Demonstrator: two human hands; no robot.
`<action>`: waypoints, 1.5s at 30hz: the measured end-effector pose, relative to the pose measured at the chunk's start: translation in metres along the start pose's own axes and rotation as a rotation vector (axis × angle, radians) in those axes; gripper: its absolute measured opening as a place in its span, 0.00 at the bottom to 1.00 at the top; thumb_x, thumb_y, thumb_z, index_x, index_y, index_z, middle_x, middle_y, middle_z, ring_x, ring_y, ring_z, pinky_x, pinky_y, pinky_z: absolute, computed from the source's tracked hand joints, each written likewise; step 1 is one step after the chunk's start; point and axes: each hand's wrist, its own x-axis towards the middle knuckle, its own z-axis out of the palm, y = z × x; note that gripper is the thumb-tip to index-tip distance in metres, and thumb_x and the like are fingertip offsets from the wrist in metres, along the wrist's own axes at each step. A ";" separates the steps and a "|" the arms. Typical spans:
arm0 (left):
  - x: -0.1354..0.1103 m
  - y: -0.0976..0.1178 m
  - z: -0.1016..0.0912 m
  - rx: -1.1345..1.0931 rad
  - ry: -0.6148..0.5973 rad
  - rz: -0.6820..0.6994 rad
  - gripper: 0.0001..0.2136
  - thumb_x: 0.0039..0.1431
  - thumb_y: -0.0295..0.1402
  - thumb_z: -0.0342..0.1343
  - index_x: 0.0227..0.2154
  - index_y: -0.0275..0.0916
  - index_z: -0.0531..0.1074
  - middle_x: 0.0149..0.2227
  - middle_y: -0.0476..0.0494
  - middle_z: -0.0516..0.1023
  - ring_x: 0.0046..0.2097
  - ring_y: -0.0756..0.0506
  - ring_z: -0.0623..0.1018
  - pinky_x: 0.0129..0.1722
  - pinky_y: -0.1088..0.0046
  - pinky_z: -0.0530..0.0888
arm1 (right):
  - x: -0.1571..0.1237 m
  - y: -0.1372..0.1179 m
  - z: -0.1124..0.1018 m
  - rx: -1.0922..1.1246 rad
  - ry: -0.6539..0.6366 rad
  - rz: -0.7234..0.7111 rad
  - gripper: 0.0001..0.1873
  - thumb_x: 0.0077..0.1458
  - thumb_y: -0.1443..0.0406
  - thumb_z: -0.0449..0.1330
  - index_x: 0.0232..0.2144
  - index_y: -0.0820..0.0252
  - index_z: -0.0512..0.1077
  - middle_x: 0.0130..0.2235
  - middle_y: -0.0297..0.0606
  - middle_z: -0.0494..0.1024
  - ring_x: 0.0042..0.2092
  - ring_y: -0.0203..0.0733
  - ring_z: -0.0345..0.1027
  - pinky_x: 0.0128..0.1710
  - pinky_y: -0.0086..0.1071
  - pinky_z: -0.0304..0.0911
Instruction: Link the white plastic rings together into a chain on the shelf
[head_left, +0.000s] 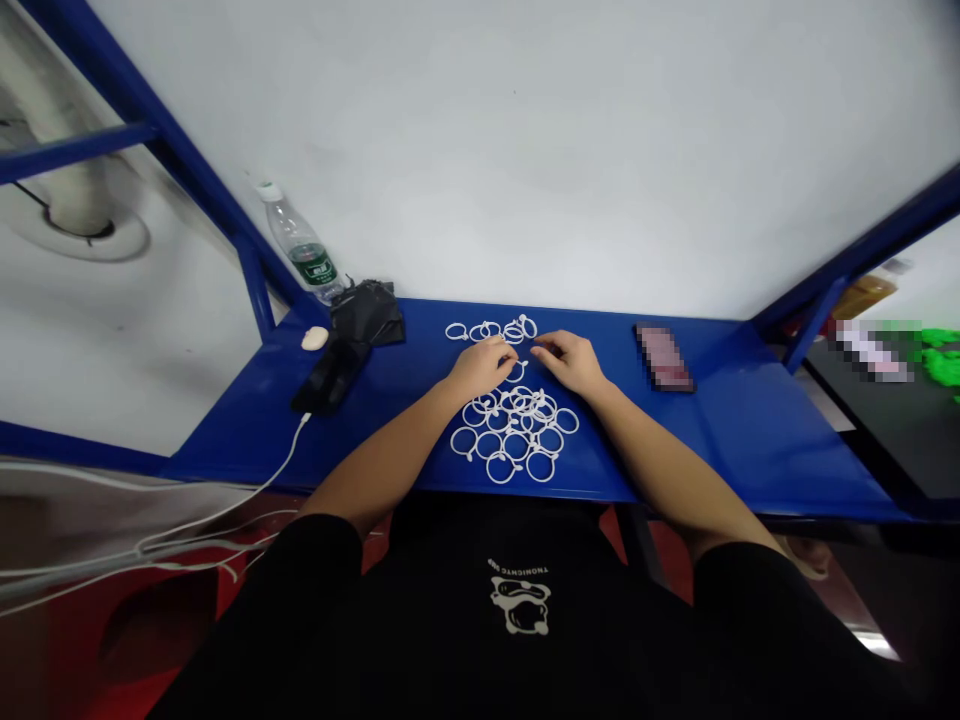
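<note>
My left hand (478,370) is over the middle of the blue table, its fingertips closed on one white plastic ring (516,378) with a small tab. Just right of that ring, my right hand (571,362) is held with thumb and fingers slightly apart, and nothing shows between them. Closer to my body lies a loose pile of similar white rings (516,447), several of them overlapping. Beyond my hands, a smaller row of white rings (457,331) runs along the back of the table, partly hidden behind my left hand.
A dark phone (664,357) lies to the right on the blue table (712,440). At the left are a black plastic bag (369,312), a black device (331,374) with a white cable (279,470), a pale rounded object (315,338) and a clear bottle (304,245). Blue frame bars flank both sides.
</note>
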 end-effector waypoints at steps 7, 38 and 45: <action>0.000 0.008 -0.004 -0.098 0.181 0.104 0.05 0.69 0.26 0.60 0.41 0.40 0.80 0.46 0.43 0.82 0.44 0.46 0.81 0.46 0.68 0.77 | -0.007 -0.021 0.001 0.183 -0.182 -0.048 0.20 0.73 0.51 0.54 0.42 0.57 0.78 0.33 0.37 0.82 0.33 0.42 0.74 0.35 0.34 0.65; -0.002 0.010 0.000 -0.109 0.006 0.096 0.06 0.70 0.33 0.62 0.47 0.44 0.81 0.43 0.46 0.82 0.37 0.48 0.78 0.41 0.68 0.75 | -0.008 -0.017 -0.012 0.248 -0.205 -0.071 0.14 0.59 0.68 0.54 0.35 0.57 0.80 0.32 0.36 0.85 0.34 0.43 0.79 0.38 0.34 0.72; -0.001 0.005 -0.004 -0.151 -0.021 0.046 0.09 0.66 0.34 0.65 0.47 0.41 0.81 0.42 0.44 0.82 0.36 0.48 0.78 0.41 0.67 0.77 | -0.005 -0.003 -0.009 -0.052 0.105 -0.054 0.20 0.69 0.64 0.55 0.59 0.56 0.77 0.56 0.46 0.84 0.56 0.52 0.79 0.58 0.46 0.73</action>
